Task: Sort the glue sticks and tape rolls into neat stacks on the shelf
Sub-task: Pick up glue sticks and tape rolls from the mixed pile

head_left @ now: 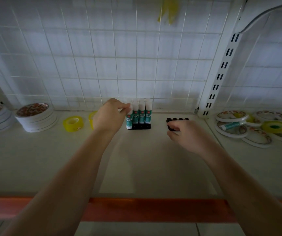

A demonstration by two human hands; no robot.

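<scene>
I see left hand [110, 114] pinching a glue stick [129, 120] by the rack [141, 126] at 12 | right hand [184, 133] grasping black holder [172, 127] | tape rolls [72, 123] at 10 stacked | pile [262, 126] at 2 unsorted | roughly halfway

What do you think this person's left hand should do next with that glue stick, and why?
Probably ease the glue stick down into the black holder and let go. The left hand pinches its cap at the left end of the row of upright sticks, and its base seems to sit at the holder's edge. The right hand grips a second, empty black holder.
</scene>
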